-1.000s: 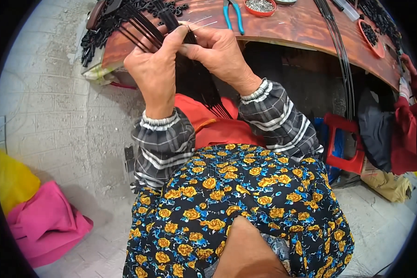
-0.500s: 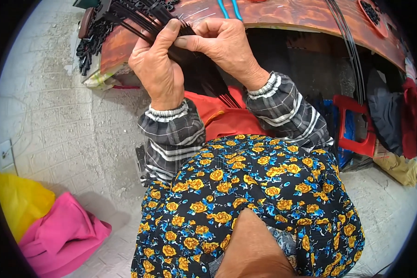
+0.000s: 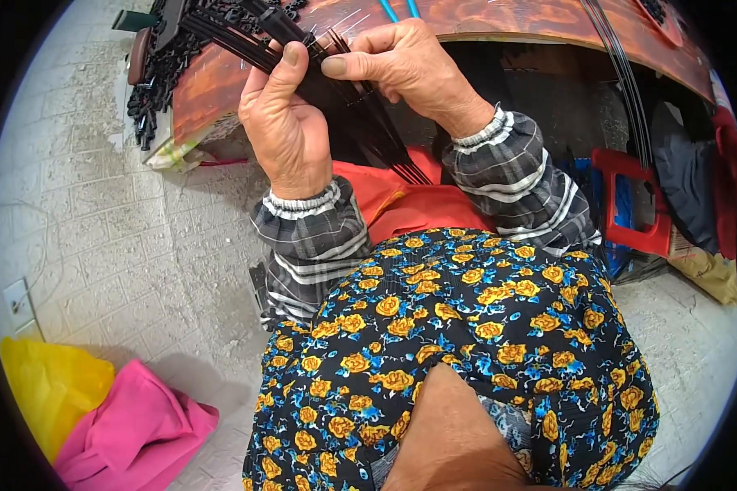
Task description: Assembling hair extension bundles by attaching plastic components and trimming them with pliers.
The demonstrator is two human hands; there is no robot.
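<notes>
Both hands are raised in front of me at the workbench edge, on what looks like a black umbrella frame, a bundle of thin ribs around a thicker shaft. It slants from the upper left down toward the red cloth over my lap. My left hand is closed around the bundle, thumb upright against it. From the right, my right hand pinches at the middle of the frame with thumb and bent fingers, near where several rib ends stick up. Its fingertips are partly hidden behind the ribs.
Across the front runs a wooden workbench with a heap of small black parts on its left and blue-handled pliers. Long dark rods hang over its right edge near a red stool. Pink cloth and a yellow bag lie lower left.
My right thumb has moved slightly along the frame, and a few rib ends now stand apart beside my right fingers. The view has shifted a little; both hands keep their hold.
</notes>
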